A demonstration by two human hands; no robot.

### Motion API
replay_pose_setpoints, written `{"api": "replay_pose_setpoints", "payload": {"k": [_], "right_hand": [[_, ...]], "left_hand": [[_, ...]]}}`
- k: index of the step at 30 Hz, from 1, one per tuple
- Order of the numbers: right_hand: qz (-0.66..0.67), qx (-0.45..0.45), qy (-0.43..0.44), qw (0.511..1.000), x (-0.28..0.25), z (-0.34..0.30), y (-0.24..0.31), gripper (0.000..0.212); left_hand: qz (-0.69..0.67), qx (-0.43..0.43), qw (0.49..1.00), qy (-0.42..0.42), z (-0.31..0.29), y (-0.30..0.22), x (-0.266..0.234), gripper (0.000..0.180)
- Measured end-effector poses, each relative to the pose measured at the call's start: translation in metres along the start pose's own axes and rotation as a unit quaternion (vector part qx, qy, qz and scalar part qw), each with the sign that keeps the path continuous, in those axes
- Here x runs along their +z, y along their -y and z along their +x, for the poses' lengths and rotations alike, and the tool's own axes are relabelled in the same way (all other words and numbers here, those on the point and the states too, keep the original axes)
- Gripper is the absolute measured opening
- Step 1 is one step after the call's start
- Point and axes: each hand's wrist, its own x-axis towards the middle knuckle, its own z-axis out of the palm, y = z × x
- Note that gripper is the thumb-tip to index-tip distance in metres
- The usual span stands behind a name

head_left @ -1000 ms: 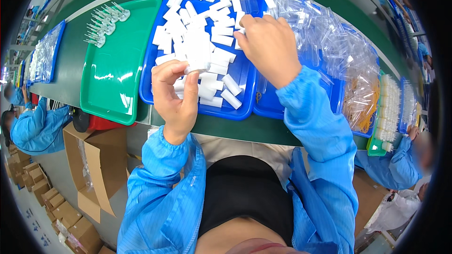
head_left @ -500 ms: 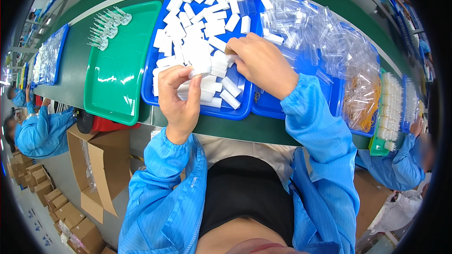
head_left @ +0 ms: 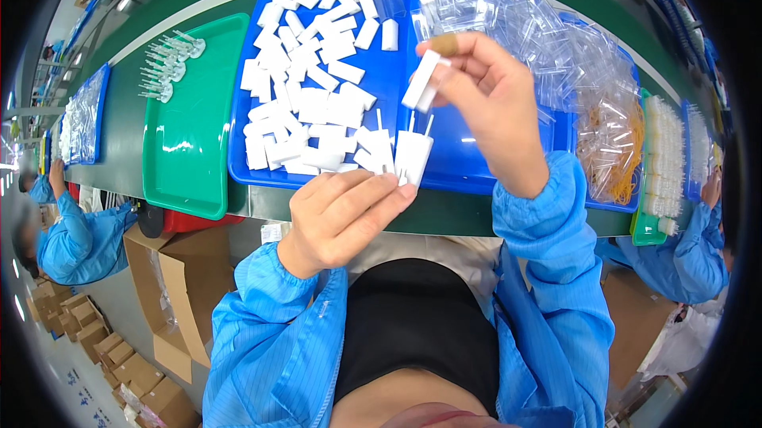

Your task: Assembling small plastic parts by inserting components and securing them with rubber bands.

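My left hand is closed at the near edge of the blue tray, pinching the lower end of a pronged holder with thin pale pins. White blocks sit on some of its pins, while other pins stick up bare; its base is mostly hidden by my fingers. Above and to the right, my right hand grips a narrow white block between thumb and fingers, apart from the holder. I cannot tell if it is one block or two side by side. Several loose white blocks lie piled in the tray.
On the left, a green tray bears several clear pronged holders. Clear plastic sleeves and yellow rubber bands fill the right side, beside white bristly pieces. A cardboard box stands below; co-workers sit at both sides.
My right hand has lifted a white block out of the pile and up to the right. My left hand has moved right and lower, tilting the holder so its pins show.
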Motion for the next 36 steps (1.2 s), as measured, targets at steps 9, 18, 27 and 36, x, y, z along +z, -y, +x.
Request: {"api": "replay_pose_setpoints", "payload": {"k": [9,18,27,36], "right_hand": [[-0.134,-0.018,0.248,0.959,-0.035,-0.012,0.006,0.016],[-0.136,-0.077,0.301,0.941,-0.024,-0.019,-0.001,0.029],[-0.439,-0.258,0.199,0.837,0.019,0.053,-0.043,0.025],[-0.660,-0.277,0.274,0.642,0.072,0.072,-0.061,0.022]], "left_hand": [[0.036,0.030,0.999,0.023,-0.001,0.009,0.005,0.036],[-0.113,-0.094,0.986,-0.083,-0.017,0.008,0.012,0.048],[0.053,-0.128,0.986,-0.097,-0.025,0.023,-0.006,0.043],[0.078,-0.119,0.986,-0.084,-0.034,0.022,-0.009,0.036]]}}
